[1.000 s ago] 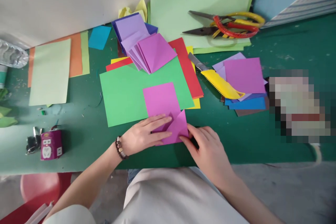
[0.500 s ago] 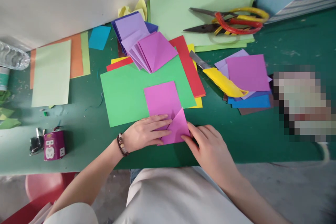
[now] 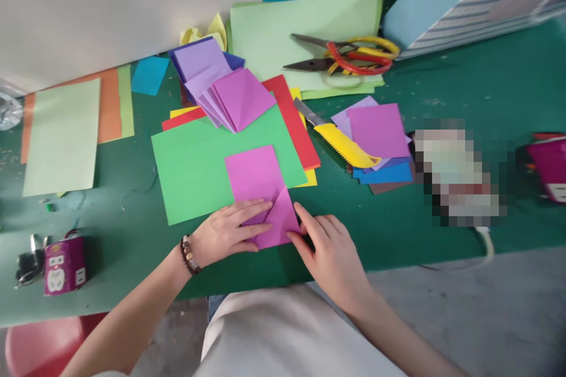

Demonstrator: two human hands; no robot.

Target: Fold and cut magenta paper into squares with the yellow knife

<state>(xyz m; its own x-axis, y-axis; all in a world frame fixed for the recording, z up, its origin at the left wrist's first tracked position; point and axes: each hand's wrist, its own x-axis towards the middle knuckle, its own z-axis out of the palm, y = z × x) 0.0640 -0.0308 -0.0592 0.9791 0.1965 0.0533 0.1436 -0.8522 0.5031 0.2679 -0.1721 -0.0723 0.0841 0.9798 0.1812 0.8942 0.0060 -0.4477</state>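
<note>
A magenta sheet of paper (image 3: 255, 172) lies in front of me, its lower right corner folded over into a slanting flap. My left hand (image 3: 234, 227) rests flat on the sheet's lower left part, fingers stretched out and covering some of it. At the lower right edge, my right hand (image 3: 325, 244) pinches the paper between thumb and forefinger. Beneath the sheet's upper part is a green sheet of paper (image 3: 190, 171). Beyond it sits a stack of folded purple and magenta papers (image 3: 243, 97).
Scissors (image 3: 358, 62) lie on pale green sheets (image 3: 265, 29). A yellow-handled utility knife (image 3: 342, 141) leans over colored squares (image 3: 380, 129). A blurred-out object (image 3: 455, 171) with a cable stands right. A purple power socket cube (image 3: 66, 265) sits left, near pale paper (image 3: 62, 135).
The view has swung to the right, so things on the table appear farther left. A second purple object has come into view at the right. Both hands keep nearly the same hold on the paper.
</note>
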